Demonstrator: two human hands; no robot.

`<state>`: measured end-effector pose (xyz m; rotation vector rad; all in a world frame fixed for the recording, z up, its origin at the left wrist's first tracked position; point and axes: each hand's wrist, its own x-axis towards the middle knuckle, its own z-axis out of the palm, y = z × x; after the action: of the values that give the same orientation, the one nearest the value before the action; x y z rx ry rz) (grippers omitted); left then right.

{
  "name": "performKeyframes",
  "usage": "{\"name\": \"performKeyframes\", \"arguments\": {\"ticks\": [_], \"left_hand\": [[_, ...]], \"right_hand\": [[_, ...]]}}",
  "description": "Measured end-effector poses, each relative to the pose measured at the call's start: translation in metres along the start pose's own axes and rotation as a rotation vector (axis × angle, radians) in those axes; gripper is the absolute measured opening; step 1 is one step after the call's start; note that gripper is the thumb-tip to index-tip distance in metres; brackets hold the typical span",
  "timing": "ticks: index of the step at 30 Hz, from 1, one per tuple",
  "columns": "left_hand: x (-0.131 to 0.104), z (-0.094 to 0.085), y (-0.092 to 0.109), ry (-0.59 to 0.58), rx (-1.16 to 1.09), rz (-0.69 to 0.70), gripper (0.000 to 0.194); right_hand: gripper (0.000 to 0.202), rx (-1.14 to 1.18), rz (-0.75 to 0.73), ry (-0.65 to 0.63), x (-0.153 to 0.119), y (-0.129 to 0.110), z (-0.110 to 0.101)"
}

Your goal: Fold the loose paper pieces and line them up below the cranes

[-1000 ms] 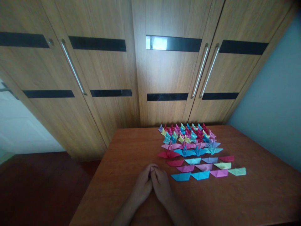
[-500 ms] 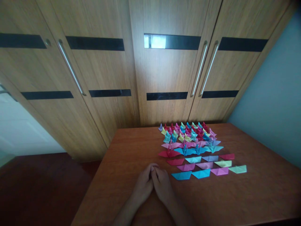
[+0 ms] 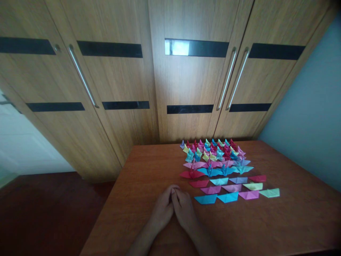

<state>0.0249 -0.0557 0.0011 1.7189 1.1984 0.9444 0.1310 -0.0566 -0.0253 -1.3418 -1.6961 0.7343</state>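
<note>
My left hand [image 3: 163, 208] and my right hand [image 3: 184, 207] rest together on the brown table, fingers folded against each other. Both are closed, and whether anything lies between them is hidden. Just right of my right hand lies a blue folded paper boat shape [image 3: 206, 199], with a second blue one [image 3: 228, 197] beside it. Several more flat folded papers, such as a pink one [image 3: 249, 195] and a pale green one [image 3: 270, 192], form rows. Behind them stand rows of paper cranes, among them a red crane [image 3: 191, 174] and a blue crane [image 3: 210, 171].
The brown table [image 3: 149, 167] reaches back to a wooden wardrobe [image 3: 186, 81] with metal handles and dark strips. A blue wall [image 3: 309, 117] is on the right. At the far left are a white door [image 3: 23, 145] and dark red floor [image 3: 50, 213].
The whole view has shifted very slightly. My hands stay folded in the same place, and the papers have not moved.
</note>
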Motion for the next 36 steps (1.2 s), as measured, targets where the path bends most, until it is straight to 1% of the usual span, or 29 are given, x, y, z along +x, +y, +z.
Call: {"name": "performKeyframes", "arguments": {"ticks": [5, 14, 21, 29, 36], "left_hand": [[-0.0004, -0.0002, 0.0013, -0.005, -0.001, -0.008, 0.032], [-0.0001, -0.0004, 0.0015, 0.002, 0.011, 0.003, 0.033], [-0.0007, 0.0001, 0.0008, 0.004, 0.0, 0.001, 0.034], [-0.0008, -0.0004, 0.0001, -0.001, 0.01, 0.013, 0.034], [-0.0012, -0.0004, 0.0016, -0.004, 0.012, 0.002, 0.033]], "right_hand": [[0.037, -0.004, -0.002, 0.011, 0.0003, -0.0007, -0.0006], [0.039, -0.014, 0.002, 0.008, -0.0005, -0.001, -0.0005], [0.044, 0.013, -0.025, 0.012, -0.0001, -0.0009, -0.0003], [0.037, -0.032, -0.007, 0.012, -0.0003, 0.0016, 0.0005], [0.037, -0.039, 0.011, -0.009, -0.0002, -0.0001, -0.0004]]}}
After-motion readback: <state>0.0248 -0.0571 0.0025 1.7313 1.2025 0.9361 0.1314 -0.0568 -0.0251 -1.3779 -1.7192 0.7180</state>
